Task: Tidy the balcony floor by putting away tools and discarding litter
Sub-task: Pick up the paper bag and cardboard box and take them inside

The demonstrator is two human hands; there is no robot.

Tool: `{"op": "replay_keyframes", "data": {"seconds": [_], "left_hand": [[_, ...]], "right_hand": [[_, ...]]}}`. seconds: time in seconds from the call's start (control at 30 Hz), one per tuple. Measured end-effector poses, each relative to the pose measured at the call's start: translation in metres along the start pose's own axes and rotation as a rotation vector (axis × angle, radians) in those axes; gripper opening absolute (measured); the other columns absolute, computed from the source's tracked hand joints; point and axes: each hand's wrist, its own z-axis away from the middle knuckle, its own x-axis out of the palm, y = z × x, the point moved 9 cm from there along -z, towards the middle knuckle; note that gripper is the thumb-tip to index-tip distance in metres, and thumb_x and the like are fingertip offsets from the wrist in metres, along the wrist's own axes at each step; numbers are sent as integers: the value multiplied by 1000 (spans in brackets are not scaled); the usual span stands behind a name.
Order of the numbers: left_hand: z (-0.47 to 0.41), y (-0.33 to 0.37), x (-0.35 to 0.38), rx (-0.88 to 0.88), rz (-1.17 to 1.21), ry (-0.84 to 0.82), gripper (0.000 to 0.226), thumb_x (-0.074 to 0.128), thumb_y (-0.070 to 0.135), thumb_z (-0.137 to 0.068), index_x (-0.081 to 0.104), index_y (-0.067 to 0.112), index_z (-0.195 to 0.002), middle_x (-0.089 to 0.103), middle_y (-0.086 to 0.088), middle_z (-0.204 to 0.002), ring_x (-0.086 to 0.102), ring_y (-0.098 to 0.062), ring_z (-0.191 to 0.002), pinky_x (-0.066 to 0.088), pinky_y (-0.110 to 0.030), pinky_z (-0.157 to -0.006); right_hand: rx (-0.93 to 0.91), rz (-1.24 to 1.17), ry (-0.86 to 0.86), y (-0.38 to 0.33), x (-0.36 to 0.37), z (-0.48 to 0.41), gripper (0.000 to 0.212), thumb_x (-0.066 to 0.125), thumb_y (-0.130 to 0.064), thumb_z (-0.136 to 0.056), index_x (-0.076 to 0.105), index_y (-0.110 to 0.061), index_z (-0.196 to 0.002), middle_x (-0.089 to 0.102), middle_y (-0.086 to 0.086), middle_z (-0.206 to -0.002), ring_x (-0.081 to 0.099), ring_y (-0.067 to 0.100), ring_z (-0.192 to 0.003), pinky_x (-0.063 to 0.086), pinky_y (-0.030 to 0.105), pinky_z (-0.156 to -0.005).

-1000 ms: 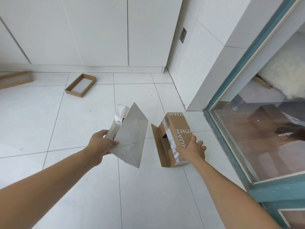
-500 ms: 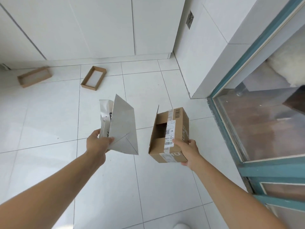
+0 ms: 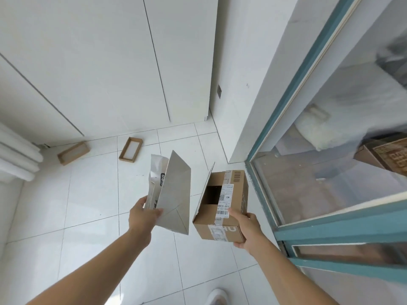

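Note:
My left hand (image 3: pixel 142 214) grips a folded grey paper bag (image 3: pixel 176 194) together with a white plastic packet (image 3: pixel 155 183), held upright above the floor. My right hand (image 3: pixel 246 227) holds a brown cardboard box (image 3: pixel 229 208) by its near corner, lifted off the tiles; its top flap stands open and a shipping label runs across it. Two shallow brown cardboard trays lie on the floor by the far cabinets, one tray (image 3: pixel 131 149) in the middle and another tray (image 3: pixel 73 153) further left.
White cabinets (image 3: pixel 110 62) close the far side. A teal-framed sliding glass door (image 3: pixel 330 225) runs along the right. White rolled shapes (image 3: pixel 15 157) sit at the left edge. A white shoe tip (image 3: pixel 217 297) shows at the bottom on the white floor tiles (image 3: pixel 88 194).
My right hand took hold of the cardboard box on the floor and lifted it, turning its open top upward. The view rose. The left hand kept its bag and packet.

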Motion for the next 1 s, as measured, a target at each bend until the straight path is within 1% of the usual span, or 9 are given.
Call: {"op": "replay_keyframes", "data": {"seconds": [0.17,0.3,0.4,0.5,0.53,0.63,0.77,0.9,1.0], "left_hand": [[67,66,25,48,1,-83,45,61,-11,-75,59,17,-111,67,-7,-96,63,-31,-91,53,-43,-89],[115,109,44,92,-19,-154,46,63,-9,-73,61,17,-111,69,-8,-98,65,-32,-92,54,-45,-89],[144,128,53,114,-43,-206,51,64,-8,-71,61,15,-117,69,-10,-102,65,-34,-96,53,-47,-90],[177,142,59,152,-43,-286,48,61,-11,-74,60,15,-114,67,-11,-102,63,-33,-93,53,-44,-89],[188,145,60,163,-43,-315,48,60,-12,-75,59,15,-114,66,-11,-101,62,-33,-91,53,-42,-87],[222,147,60,188,-83,-387,47,59,-14,-76,59,16,-112,64,-11,-100,60,-31,-90,52,-40,-84],[262,138,60,206,-163,-504,47,61,-12,-74,60,18,-110,64,-10,-101,60,-30,-92,52,-44,-92],[299,121,68,239,-242,-626,48,61,-12,-73,62,16,-111,65,-10,-101,60,-30,-93,51,-47,-94],[326,100,75,247,-289,-700,46,60,-13,-74,62,18,-108,64,-9,-99,59,-29,-91,51,-46,-94]], "right_hand": [[-24,-70,-7,-43,-45,79,65,77,-40,-72,41,-23,-124,60,8,-113,57,28,-97,45,49,-86],[-67,-119,17,-67,-82,138,60,74,-39,-75,40,-24,-121,59,8,-112,55,29,-100,43,52,-90],[-96,-167,64,-70,-105,178,62,74,-43,-75,38,-26,-123,57,9,-114,53,30,-106,44,53,-91],[-113,-226,109,-63,-124,221,64,73,-46,-74,36,-26,-123,56,10,-114,52,31,-106,46,51,-87],[-117,-247,128,-59,-130,234,67,75,-48,-71,37,-27,-121,55,9,-114,52,31,-106,47,50,-85],[-111,-304,195,-31,-147,273,80,80,-56,-52,40,-31,-116,54,9,-118,52,32,-107,50,50,-79],[-139,-415,262,14,-164,326,65,76,-43,-72,38,-25,-121,55,9,-120,53,32,-107,44,52,-83],[-133,-513,353,68,-177,367,66,76,-42,-72,37,-24,-123,55,9,-120,53,32,-108,44,53,-87],[-109,-593,412,113,-183,396,62,76,-40,-73,38,-22,-120,57,8,-117,55,30,-100,43,51,-87]]}}
